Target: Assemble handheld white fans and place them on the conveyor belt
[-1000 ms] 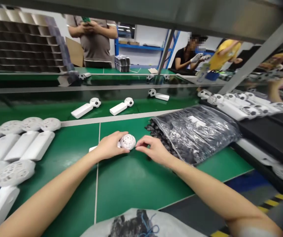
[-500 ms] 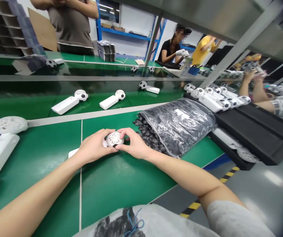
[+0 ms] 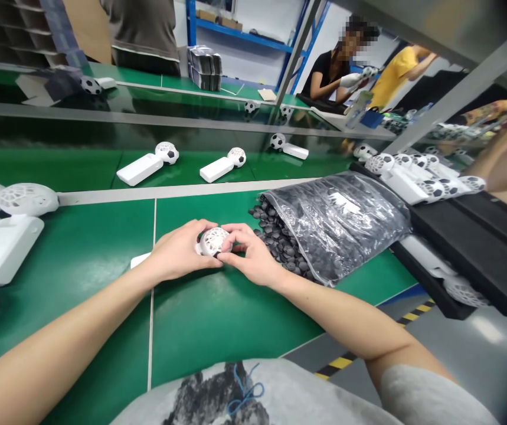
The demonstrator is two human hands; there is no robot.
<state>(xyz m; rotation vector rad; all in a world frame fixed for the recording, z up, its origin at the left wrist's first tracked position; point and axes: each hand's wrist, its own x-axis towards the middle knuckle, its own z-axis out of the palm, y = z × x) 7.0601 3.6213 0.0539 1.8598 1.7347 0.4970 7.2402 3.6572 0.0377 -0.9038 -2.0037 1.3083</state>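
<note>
The left hand (image 3: 177, 251) wraps the perforated white ball shell (image 3: 214, 241) from the left, its fingers curled over the far side; the right hand (image 3: 251, 254) closes from the right, thumb and fingertips pinching the shell's lower right edge. The hands are pressed together around it, not spread; they hide most of the shell, leaving only its upper face of holes in view. A white handle (image 3: 140, 260) pokes out beneath the left palm toward the left; where it meets the shell is hidden.

The hands are over the green bench (image 3: 231, 330), just beside a spill of small dark discs (image 3: 275, 236) from a clear plastic bag (image 3: 337, 227); white bodies (image 3: 3, 248) and more perforated shells (image 3: 27, 199) lie along the left edge, cut off by the frame. Beyond the bench divider lie white handles with black-and-white football heads (image 3: 144, 164); a black tray (image 3: 474, 248) sits off the right edge. A co-worker's white-gloved hand (image 3: 355, 79) is too far off to make out closely.

One second earlier the right hand stood just off the shell; half a second earlier its fingers lay higher on the shell.
</note>
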